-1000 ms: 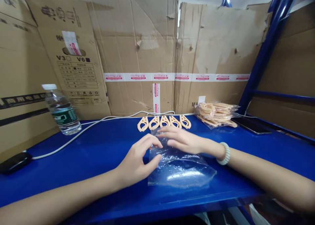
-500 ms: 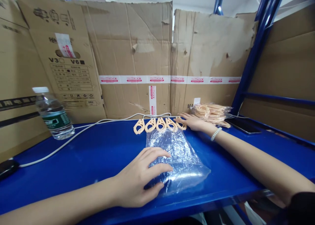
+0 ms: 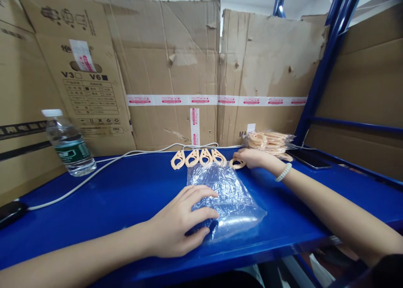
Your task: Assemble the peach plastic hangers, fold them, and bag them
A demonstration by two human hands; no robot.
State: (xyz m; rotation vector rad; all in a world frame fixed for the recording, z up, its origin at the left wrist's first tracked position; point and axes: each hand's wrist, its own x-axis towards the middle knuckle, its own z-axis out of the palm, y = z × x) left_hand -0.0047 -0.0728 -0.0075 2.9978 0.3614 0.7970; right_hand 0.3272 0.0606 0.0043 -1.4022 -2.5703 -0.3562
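Observation:
My left hand (image 3: 182, 223) lies with its fingers spread over a clear plastic bag (image 3: 229, 191) on the blue shelf. Beyond the bag's far edge, several beige teardrop-shaped plastic pieces (image 3: 206, 158) lie side by side in a row. At the right end of that row my right hand (image 3: 253, 158) is closed, gripping one more beige plastic piece (image 3: 237, 163) by its far right side; part of it is hidden by the fingers. Just behind this hand is a pile of similar pieces (image 3: 270, 140) in clear wrapping.
A water bottle (image 3: 71, 147) stands at the left. A white cable (image 3: 126, 155) runs along the back to a black device (image 3: 12, 213). A phone (image 3: 310, 158) lies at the right. Cardboard sheets (image 3: 176, 69) and a blue post (image 3: 321, 65) bound the blue shelf (image 3: 126, 195).
My right hand has moved slightly right and closed on the end piece. That piece has turned and shifted away from the row. My left hand has barely moved.

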